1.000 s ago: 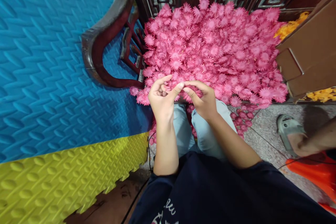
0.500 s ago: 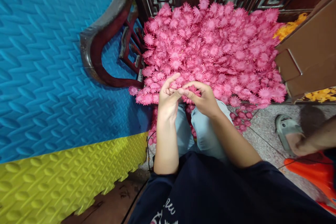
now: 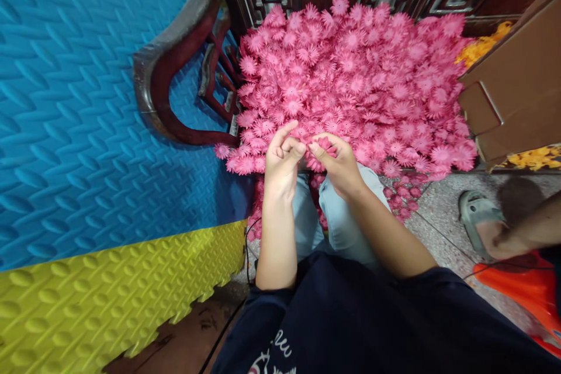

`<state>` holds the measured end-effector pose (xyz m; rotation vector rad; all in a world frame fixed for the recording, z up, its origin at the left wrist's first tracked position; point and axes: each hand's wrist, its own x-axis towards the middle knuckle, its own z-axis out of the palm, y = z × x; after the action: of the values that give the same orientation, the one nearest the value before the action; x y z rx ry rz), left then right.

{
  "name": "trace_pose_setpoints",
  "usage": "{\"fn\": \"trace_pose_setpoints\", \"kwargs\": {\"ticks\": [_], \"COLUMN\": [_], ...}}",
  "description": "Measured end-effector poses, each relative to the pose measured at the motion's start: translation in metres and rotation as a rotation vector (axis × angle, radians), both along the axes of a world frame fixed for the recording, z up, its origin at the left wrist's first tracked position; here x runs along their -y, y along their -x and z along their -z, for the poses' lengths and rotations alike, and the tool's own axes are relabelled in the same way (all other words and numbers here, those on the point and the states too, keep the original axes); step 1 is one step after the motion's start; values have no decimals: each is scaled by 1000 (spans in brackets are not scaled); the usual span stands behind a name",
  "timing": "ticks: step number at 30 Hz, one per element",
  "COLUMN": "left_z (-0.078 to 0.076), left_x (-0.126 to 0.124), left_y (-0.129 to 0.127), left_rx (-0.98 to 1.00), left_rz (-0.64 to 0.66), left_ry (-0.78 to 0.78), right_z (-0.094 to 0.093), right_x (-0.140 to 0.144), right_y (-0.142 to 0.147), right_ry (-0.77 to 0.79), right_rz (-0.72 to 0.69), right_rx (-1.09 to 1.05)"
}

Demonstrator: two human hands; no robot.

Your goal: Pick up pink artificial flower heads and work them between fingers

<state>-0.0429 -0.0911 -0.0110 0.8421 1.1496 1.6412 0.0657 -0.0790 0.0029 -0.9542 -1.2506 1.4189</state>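
A big heap of pink artificial flowers covers the seat of a dark wooden chair in front of me. Both hands meet at the heap's near edge, above my knees. My left hand has its fingers curled and pinched together; what it pinches is too small to make out. My right hand grips a pink flower between thumb and fingers, fingertips almost touching the left hand's.
Blue foam mat and yellow foam mat lie to the left. A brown cardboard box with yellow flowers stands right. Fallen pink flowers dot the floor. Another person's sandalled foot and an orange object are at right.
My left hand has slid right and its fingers have curled in. The right hand has lifted slightly, and a pink flower now shows in its fingers.
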Motion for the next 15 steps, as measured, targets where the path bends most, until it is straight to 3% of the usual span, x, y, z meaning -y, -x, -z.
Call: {"fn": "trace_pose_setpoints", "kwargs": {"ticks": [8,15], "left_z": [1,-6], "left_x": [1,4], "left_y": [-1,-17], "left_rx": [-2,-317], "left_rz": [-66,-303], "left_ry": [-88,-234], "right_z": [0,2], "right_x": [-5,-5], "right_y": [-4,-6], "right_ry": [109,72], "right_rz": [4,51], "right_rx": [-139,-49]}}
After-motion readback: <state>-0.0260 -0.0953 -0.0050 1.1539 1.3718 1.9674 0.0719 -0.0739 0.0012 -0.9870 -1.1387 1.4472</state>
